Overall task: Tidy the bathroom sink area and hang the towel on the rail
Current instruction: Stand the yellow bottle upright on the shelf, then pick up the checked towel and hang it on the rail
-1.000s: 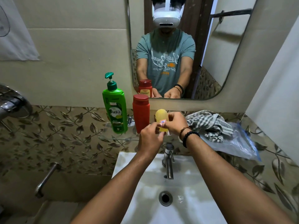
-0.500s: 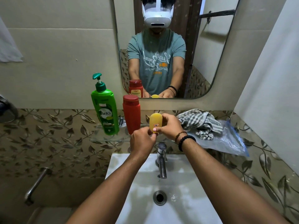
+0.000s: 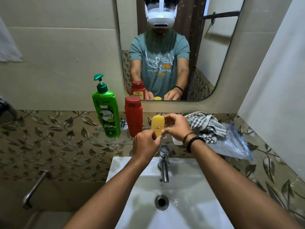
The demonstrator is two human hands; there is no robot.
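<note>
Both hands, the left hand [image 3: 146, 142] and right hand [image 3: 175, 128], grip a small yellow bottle [image 3: 157, 125] above the glass shelf [image 3: 105, 140] beside two upright bottles, while the striped towel [image 3: 204, 125] lies crumpled there, apparently not yet hung.

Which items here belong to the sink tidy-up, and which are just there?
Job:
yellow bottle, held by left hand and right hand
green pump bottle
red bottle
striped towel
plastic bag
glass shelf

Just there:
tap
sink
mirror
</note>
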